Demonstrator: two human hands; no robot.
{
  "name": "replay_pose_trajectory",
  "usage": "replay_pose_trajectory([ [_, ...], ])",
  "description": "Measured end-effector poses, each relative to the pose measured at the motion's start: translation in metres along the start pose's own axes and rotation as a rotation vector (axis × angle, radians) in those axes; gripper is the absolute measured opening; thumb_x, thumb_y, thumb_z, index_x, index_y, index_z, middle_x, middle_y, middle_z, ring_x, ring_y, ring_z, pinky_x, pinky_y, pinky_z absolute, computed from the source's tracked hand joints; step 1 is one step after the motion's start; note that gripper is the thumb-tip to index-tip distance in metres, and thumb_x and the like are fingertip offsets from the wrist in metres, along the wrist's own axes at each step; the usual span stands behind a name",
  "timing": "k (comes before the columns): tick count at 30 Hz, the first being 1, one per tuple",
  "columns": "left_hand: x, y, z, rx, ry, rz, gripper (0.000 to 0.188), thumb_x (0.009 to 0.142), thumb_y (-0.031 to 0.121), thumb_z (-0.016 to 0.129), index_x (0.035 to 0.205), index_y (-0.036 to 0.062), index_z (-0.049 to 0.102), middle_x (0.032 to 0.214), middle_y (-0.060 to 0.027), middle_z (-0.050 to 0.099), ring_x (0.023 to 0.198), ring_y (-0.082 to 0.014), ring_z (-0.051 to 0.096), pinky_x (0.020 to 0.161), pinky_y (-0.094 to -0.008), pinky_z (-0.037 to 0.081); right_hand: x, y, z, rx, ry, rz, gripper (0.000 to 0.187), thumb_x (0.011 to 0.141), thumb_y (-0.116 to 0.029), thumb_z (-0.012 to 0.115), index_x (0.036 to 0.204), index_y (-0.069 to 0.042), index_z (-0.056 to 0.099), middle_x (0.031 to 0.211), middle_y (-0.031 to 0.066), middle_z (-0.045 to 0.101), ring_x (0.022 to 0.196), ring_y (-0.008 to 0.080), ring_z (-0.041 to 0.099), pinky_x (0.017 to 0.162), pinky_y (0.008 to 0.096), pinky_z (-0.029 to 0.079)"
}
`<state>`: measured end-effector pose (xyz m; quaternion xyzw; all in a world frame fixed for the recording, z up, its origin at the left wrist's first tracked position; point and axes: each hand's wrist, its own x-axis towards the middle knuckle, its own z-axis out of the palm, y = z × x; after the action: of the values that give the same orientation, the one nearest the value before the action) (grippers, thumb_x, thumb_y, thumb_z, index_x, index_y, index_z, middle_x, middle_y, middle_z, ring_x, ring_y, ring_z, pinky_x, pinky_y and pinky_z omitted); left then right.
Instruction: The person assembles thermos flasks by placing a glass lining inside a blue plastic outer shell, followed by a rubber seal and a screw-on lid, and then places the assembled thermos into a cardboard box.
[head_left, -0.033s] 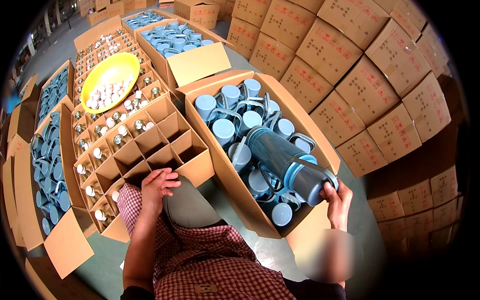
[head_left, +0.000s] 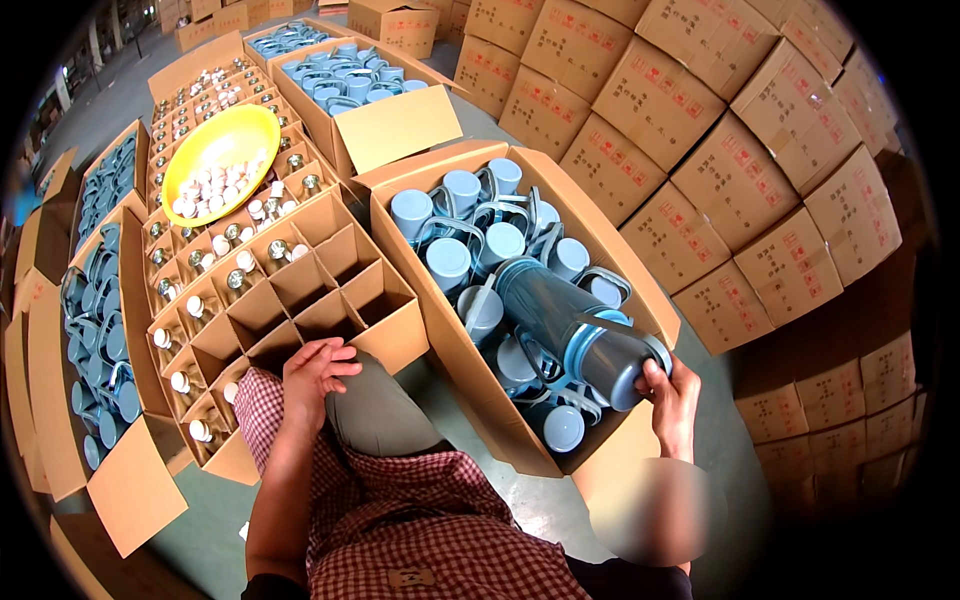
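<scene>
A large blue flask (head_left: pixel 545 300) with a see-through body, a cup-like end and a strap handle lies slanting over the open carton on my right. My right hand (head_left: pixel 668 395) grips the handle at its near end, thumb and fingers closed. Under and around the flask, that carton (head_left: pixel 645 290) holds many light blue cups (head_left: pixel 447 260) with handles. My left hand (head_left: pixel 318 372) rests over my left knee, beside the divided carton (head_left: pixel 400 335). Its fingers are loosely bent and apart, with nothing in them.
A yellow basin (head_left: pixel 245 135) of small white caps sits on the divided carton, whose cells partly hold silvery glass liners (head_left: pixel 240 280) with white caps. More cartons of blue parts (head_left: pixel 105 340) stand at the left and back. Sealed boxes (head_left: pixel 655 95) are stacked at the right.
My right hand and the near end of the flask have shifted very slightly to the left. My left hand has stayed where it was.
</scene>
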<state>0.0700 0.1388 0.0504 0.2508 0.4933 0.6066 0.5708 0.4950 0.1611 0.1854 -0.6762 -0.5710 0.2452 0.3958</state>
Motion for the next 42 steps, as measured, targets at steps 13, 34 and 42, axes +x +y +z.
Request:
replay_pose_trajectory([
  [13,-0.016,-0.005,0.028,0.220,-0.083,0.017,0.023,0.090,0.013,0.050,0.105,-0.0025,0.058,0.092,-0.0132,0.066,0.073,-0.0202,0.067,0.051,-0.0225,0.049,0.211,0.023,0.148,-0.836,-0.482,-0.172,0.035,0.080,-0.038,0.061,0.083,-0.004,0.066,0.074,0.0122,0.066,0.071,0.0258,0.064,0.069,0.0382,0.050],
  [34,-0.003,0.008,0.009,0.149,-0.035,-0.105,0.021,0.089,0.003,0.047,0.106,-0.0034,0.056,0.090,-0.0179,0.065,0.057,-0.0268,0.066,0.035,-0.0242,0.045,0.288,0.123,0.221,-0.757,0.309,0.181,0.048,0.069,-0.044,0.070,0.093,-0.003,0.062,0.089,0.0171,0.067,0.090,0.0322,0.063,0.079,0.0412,0.049],
  [42,-0.005,0.008,0.008,0.122,-0.030,-0.119,0.020,0.089,0.004,0.048,0.105,-0.0036,0.057,0.090,-0.0173,0.065,0.058,-0.0259,0.066,0.036,-0.0236,0.045,0.236,0.171,0.205,-0.659,-0.225,-0.085,0.020,0.075,-0.014,0.059,0.093,-0.014,0.069,0.094,0.0125,0.066,0.088,0.0337,0.062,0.080,0.0401,0.049],
])
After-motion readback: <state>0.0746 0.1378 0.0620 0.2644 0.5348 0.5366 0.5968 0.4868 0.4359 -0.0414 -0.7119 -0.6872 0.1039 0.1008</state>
